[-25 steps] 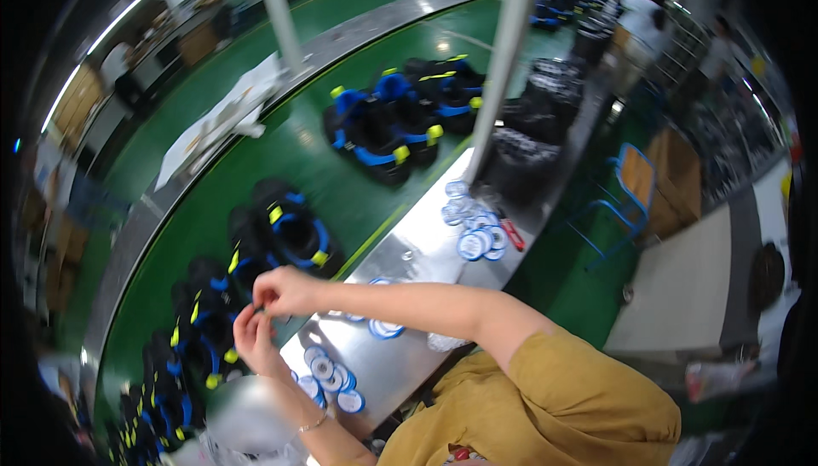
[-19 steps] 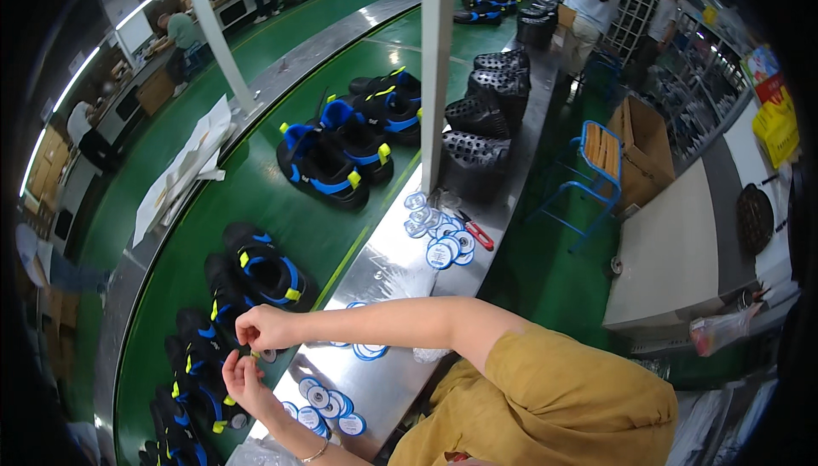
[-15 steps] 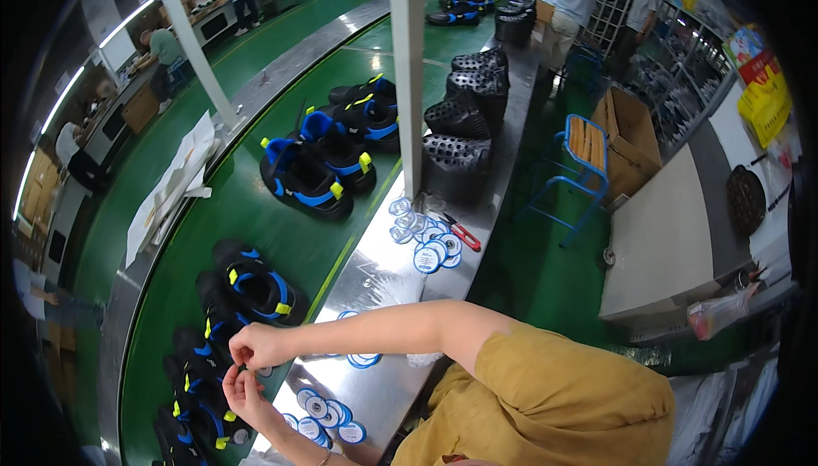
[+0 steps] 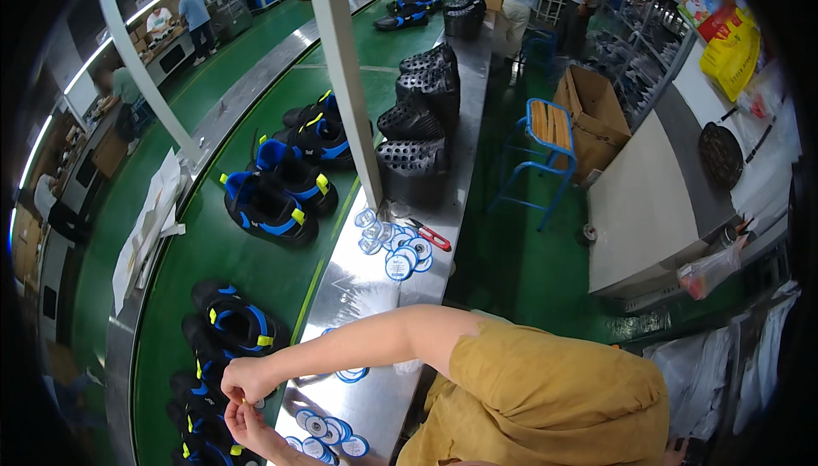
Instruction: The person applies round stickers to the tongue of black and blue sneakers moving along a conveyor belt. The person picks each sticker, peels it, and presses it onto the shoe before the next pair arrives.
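My right hand [image 4: 249, 380] reaches in from the right over the row of shoes, its fingers bent closed. Just below it, my left hand [image 4: 247, 425] has its fingers pinched up against the right fingertips. A tiny yellowish bit shows between the two hands, too small to name. Beneath and beside them lie black-and-blue shoes [image 4: 240, 323] with yellow tabs, on a green surface. Close to my left wrist, round white labels with blue rims [image 4: 317, 427] are spread on the metal ledge [image 4: 371, 283].
More round labels [image 4: 399, 264] lie by a red-handled cutter [image 4: 430, 236]. Black perforated pieces [image 4: 413, 157] are stacked beyond a white post [image 4: 341, 74]. Other shoes [image 4: 271, 206] stand farther along. A blue stool [image 4: 550, 134] and a cardboard box [image 4: 592, 112] are at the right.
The view has shifted, so the shoes and ledge sit farther left. My hands have come closer together, the right one lowered onto the left fingertips.
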`<state>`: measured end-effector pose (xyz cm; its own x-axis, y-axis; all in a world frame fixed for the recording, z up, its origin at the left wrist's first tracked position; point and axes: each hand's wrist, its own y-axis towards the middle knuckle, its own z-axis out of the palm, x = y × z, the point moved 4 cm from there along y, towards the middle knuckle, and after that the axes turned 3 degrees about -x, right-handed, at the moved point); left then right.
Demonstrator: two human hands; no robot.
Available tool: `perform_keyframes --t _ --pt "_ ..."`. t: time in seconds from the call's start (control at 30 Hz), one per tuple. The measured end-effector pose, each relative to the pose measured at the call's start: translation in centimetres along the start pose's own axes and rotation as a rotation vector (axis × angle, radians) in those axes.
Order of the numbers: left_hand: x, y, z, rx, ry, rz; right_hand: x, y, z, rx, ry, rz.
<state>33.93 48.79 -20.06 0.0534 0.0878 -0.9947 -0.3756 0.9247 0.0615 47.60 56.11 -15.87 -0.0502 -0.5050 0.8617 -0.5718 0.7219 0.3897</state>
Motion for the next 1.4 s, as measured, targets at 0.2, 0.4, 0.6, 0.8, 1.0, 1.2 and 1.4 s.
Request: perform_keyframes --t 0.2,0.4,0.6,0.8,1.0,1.2,1.4 --pt "-0.8 -0.6 -0.2 0.037 -0.062 -0.023 0.8 -0.1 0.1 -0.007 0.004 0.006" --pt "-1.5 -1.1 1.8 0.052 0.072 0.030 0.3 -2.8 -2.3 -0.167 0.008 0.079" --pt "-0.9 -2.0 -0.4 -0.177 0.233 0.112 -0.4 -8.6 -12.8 -0.323 -0.142 0.226" --pt "-0.9 -2.7 -1.7 -0.408 0.316 0.071 -2.8 -16.5 -21.3 -0.278 -0.425 0.636" --pt "-4.3 -5.8 4.7 -0.442 0.886 0.504 -3.7 -19.0 -19.3 -0.023 -0.662 0.871" --pt "-1.7 -11.4 15.4 0.244 0.621 0.593 -5.6 -19.6 -19.5 -0.104 -0.516 0.818" --pt "0.1 -15.5 22.2 0.559 0.615 0.753 -5.8 -21.7 -20.2 -0.334 -0.326 0.832"
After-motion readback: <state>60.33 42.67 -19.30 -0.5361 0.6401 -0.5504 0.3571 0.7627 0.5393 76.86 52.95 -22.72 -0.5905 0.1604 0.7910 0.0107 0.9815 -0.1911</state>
